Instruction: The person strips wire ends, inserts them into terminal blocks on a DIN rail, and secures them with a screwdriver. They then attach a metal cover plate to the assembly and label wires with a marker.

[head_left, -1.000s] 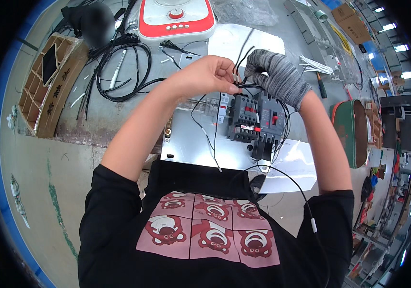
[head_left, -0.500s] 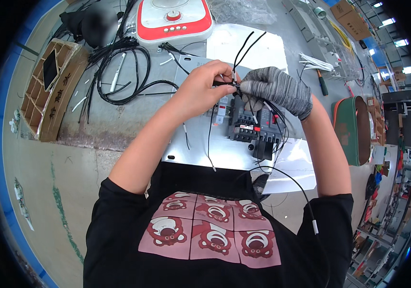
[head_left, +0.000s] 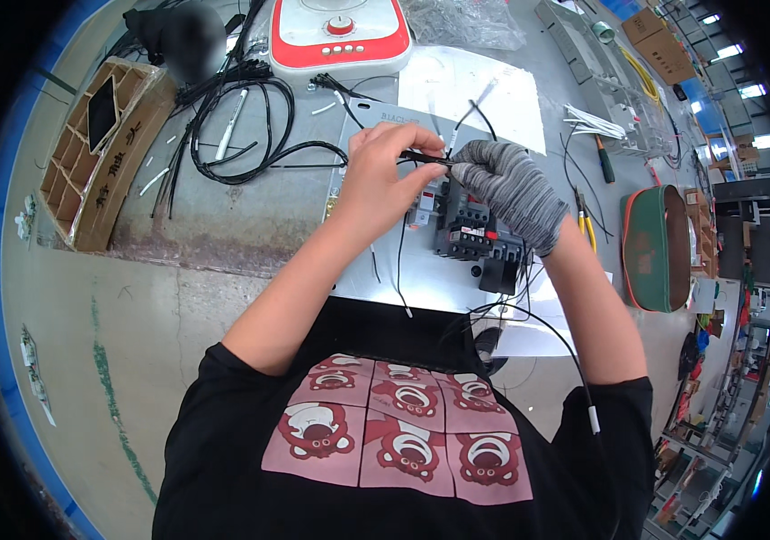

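My bare left hand (head_left: 380,180) is closed, pinching a black wire (head_left: 423,157) between thumb and fingers. On the wire's other end, my right hand (head_left: 511,184), in a grey knitted glove, is closed with thumb and fingertips together. More black wires with white sleeves rise just beyond the fingertips, partly blurred. Below both hands lies a metal mounting plate (head_left: 369,274). It carries a dark contactor block (head_left: 468,238) with a red part and a small pale breaker (head_left: 423,209), partly covered by my hands. A loose black wire (head_left: 401,270) hangs down over the plate.
A divided wooden box (head_left: 124,171) with a phone stands at left, beside coiled black cable (head_left: 290,112) and a white marker (head_left: 232,126). A red-and-white appliance (head_left: 340,54) is at the back. Rightward are yellow-handled pliers (head_left: 588,225), a screwdriver (head_left: 604,160) and a green bin (head_left: 653,256).
My right hand has turned and its wrist has come lower and inward, uncovering the pliers. The wires standing upright beyond the fingers have shifted and bent. The whole view has moved slightly.
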Available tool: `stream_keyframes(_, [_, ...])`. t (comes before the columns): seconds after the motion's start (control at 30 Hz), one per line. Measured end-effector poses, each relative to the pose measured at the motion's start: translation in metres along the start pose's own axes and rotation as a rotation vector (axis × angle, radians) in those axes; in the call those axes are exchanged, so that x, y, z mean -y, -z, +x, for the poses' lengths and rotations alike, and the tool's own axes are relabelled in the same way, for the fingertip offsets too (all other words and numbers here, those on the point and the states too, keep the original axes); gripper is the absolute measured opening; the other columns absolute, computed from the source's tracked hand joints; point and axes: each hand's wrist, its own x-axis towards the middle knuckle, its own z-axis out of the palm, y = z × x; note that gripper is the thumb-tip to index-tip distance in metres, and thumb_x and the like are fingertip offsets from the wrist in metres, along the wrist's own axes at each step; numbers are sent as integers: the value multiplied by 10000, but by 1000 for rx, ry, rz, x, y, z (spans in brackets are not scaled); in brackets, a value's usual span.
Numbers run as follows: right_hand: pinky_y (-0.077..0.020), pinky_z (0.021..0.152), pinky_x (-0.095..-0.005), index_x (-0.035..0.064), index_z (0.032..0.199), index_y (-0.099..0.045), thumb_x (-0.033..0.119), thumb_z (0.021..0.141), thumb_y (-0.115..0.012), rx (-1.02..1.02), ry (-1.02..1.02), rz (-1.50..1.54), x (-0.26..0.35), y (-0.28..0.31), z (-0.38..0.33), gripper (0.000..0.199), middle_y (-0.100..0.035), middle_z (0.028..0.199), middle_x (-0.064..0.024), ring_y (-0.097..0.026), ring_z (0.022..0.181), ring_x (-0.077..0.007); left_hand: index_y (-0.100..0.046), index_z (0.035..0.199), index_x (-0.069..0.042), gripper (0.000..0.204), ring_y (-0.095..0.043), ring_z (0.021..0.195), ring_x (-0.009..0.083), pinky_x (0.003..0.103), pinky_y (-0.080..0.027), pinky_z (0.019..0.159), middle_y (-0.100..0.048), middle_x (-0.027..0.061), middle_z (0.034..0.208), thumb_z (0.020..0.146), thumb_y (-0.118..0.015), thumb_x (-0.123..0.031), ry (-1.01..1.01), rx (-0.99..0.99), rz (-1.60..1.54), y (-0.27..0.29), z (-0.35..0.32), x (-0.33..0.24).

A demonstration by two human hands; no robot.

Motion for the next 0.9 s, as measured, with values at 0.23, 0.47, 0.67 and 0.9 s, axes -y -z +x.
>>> stream_keyframes(0.23, [-525,667,-341,-8,969,-624,172,911,-587,-21,-114,287,14,-16,-11,192,-663,764,-113,-646,690,-190,-661,909,-61,92,-572,891,225,342,-362,872,-645,29,861,825,-666,-99,-88,5,81,-2,-3,1])
stream_keyframes(0.47, [-519,664,-371,-3,945,-620,157,882,-592,-227,152,-108,-15,-22,4,174,-646,780,-191,-648,699,-290,-652,896,-51,98,-579,867,231,338,-370,874,-639,37,851,817,-680,-103,-89,2,14,-5,0,6])
stream_keyframes(0.67, [-499,642,-345,-14,921,-635,194,892,-616,-217,106,-3,-8,-25,0,211,-643,754,-159,-612,652,-229,-601,1015,-24,153,-584,864,196,301,-421,806,-608,62,934,863,-614,-34,40,-199,-109,-10,-22,-11])
stream_keyframes(0.9, [-477,585,-234,8,966,-613,168,934,-570,25,-76,447,13,-17,-14,169,-587,705,-5,-545,633,-101,-493,1165,21,253,-552,805,138,264,-430,726,-556,72,964,973,-482,-143,922,-173,-1200,-16,-40,-63])
